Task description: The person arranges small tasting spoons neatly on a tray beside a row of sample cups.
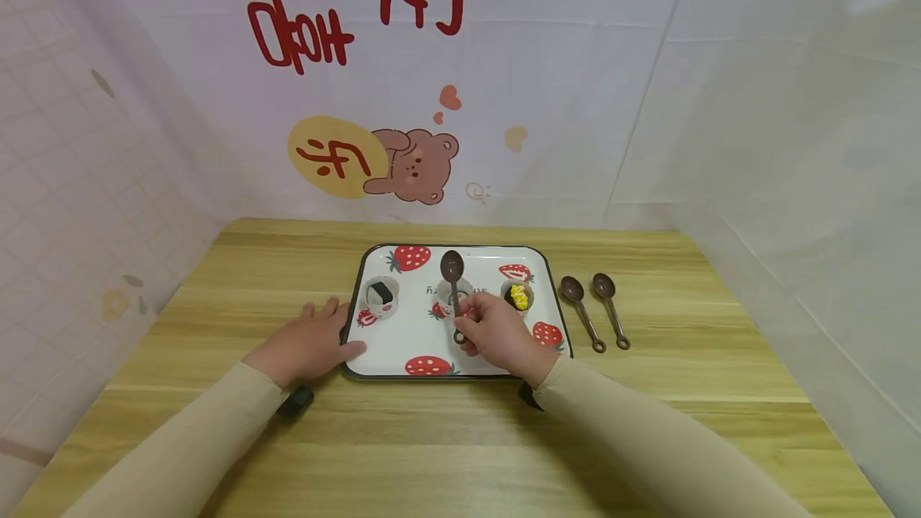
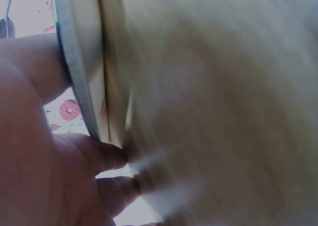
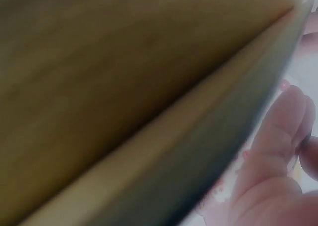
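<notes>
My right hand [image 1: 496, 334] pinches a brown spoon [image 1: 452, 266] by its handle, bowl pointing away, over the middle of a white strawberry-print tray [image 1: 392, 346]. The spoon overlaps a small paper cup [image 1: 444, 302], and the hand covers part of that cup. In the right wrist view my curled fingers [image 3: 280, 131] show beyond the tray's rim, the spoon hidden. My left hand [image 1: 305, 346] rests at the tray's left edge, thumb over the rim and fingers spread outside it. The left wrist view shows the dark rim [image 2: 74, 62] passing between thumb and fingers.
On the tray's left stands a paper cup with a toy rice ball [image 1: 379, 292]. A cup at the right holds a dark piece with yellow topping [image 1: 518, 296]. Two more brown spoons, one nearer [image 1: 573, 290] and one farther right [image 1: 604, 286], lie beside the tray on the wooden table [image 1: 432, 454].
</notes>
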{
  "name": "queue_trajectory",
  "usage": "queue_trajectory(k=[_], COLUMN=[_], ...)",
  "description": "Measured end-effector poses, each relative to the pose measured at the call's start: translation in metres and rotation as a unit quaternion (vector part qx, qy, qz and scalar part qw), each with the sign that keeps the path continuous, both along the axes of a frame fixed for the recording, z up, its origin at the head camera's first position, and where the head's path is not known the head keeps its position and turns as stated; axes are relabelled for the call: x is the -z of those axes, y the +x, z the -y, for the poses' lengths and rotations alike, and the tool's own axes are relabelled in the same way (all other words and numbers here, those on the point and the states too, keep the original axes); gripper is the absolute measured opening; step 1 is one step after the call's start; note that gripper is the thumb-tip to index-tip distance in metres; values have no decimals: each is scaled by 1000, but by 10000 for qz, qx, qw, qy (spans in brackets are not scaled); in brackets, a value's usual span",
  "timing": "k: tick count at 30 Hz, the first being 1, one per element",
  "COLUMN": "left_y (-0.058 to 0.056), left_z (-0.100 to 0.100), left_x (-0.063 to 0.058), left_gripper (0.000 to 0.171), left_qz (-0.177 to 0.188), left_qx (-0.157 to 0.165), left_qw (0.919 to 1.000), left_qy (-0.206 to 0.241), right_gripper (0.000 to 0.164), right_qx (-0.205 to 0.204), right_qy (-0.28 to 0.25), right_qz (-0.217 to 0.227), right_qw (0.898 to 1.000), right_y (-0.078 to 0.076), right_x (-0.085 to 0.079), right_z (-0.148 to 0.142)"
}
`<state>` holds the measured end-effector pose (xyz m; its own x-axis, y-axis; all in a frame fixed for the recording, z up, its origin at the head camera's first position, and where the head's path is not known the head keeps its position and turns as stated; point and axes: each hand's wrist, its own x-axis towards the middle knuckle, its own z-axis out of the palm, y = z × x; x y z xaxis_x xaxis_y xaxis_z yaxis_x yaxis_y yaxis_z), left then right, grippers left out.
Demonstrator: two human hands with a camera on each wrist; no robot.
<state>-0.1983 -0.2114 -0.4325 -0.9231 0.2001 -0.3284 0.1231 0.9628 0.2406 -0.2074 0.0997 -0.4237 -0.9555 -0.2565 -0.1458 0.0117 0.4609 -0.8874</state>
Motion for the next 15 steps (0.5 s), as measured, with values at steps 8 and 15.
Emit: queue_trajectory(k=[8, 15], left_y=[-3, -2], left_z=[1, 0], left_x=[1, 0], left_gripper=[100, 100], left_qz=[24, 35], left_qx=[23, 25], left_qw=[10000, 9999], left_qy=[-37, -111], right_gripper=[6, 11], right_qx=[-281, -488], right_qy=[323, 390], right_qz=[-5, -10], right_qw=[9991, 9980], right_y=[0, -1], right_x=[-3, -2], right_z=[18, 31])
